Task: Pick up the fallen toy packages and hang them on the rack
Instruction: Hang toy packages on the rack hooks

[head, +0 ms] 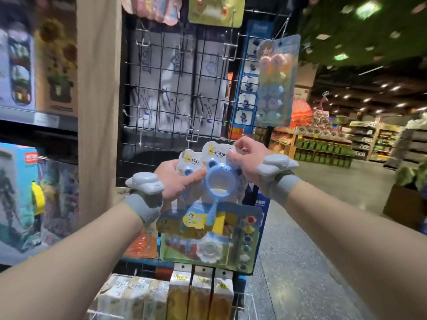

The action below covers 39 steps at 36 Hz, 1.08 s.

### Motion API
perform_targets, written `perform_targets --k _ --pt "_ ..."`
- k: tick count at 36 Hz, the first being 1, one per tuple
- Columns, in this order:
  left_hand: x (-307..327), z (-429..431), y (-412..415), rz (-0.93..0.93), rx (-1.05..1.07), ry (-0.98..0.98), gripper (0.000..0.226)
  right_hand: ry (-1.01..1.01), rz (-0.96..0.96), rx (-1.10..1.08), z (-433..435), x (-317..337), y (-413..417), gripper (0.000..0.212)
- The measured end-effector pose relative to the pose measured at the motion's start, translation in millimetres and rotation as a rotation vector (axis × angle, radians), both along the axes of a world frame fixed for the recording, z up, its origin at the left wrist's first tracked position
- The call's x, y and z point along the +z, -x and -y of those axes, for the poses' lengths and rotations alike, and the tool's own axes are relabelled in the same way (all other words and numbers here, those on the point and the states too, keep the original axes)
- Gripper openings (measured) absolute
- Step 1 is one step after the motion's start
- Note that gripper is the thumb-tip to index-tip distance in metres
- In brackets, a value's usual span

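I hold two overlapping toy packages with blue bear-shaped net toys, in front of the black wire grid rack. My left hand grips the rear package from the left, thumb across its front. My right hand pinches the top right edge of the front package. Their card tops sit just below an empty metal hook on the rack. Several other hooks higher on the grid are bare.
A painting-kit package hangs below my hands, with boxed goods under it. A blue blister pack of round toys hangs at the rack's right side. Shelves with boxed toys stand left. An open aisle lies right.
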<state>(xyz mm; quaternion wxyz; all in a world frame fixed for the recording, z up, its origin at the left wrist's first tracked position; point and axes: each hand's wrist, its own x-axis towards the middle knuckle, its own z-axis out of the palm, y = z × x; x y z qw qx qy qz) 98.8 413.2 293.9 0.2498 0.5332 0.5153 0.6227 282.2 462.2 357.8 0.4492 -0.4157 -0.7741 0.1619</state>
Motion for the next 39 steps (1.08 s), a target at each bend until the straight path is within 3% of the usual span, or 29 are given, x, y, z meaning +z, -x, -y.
perform_targets --k 6,10,26,39 --pt "14 -1 -4 -0.051 -0.016 0.000 0.012 -0.008 -0.062 -0.019 -3 13 -13 0.004" --pt "16 2 -2 -0.029 0.003 -0.001 0.018 -0.049 -0.096 -0.003 1 14 -13 0.001" --pt "15 0 -6 -0.134 0.080 0.038 0.029 -0.128 -0.136 -0.105 11 45 -30 0.013" --pt "14 4 -1 -0.111 0.060 0.042 0.021 -0.104 -0.194 -0.071 7 47 -32 0.010"
